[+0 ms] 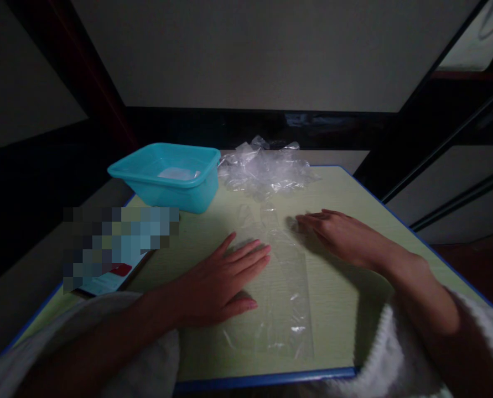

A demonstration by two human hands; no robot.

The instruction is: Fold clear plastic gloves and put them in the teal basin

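Note:
A clear disposable plastic glove (285, 298) lies flat on the table, its fingers pointing away from me and its wide cuff near the front edge. My left hand (225, 279) rests palm down over its left side, fingers stretched and spread. At the glove's upper right, my right hand (341, 235) has its fingers drawn together at a bit of clear plastic, seemingly one of the glove's fingers; the fingertips are partly hidden. Beyond both hands is a crumpled heap of clear plastic gloves (266, 168).
On the back left of the pale table (333, 315) stands a turquoise plastic basin (171, 193) with something whitish inside. A phone (109, 279), its screen lit and partly blurred out, lies at the left edge. Behind the table rises a grey panel (250, 55).

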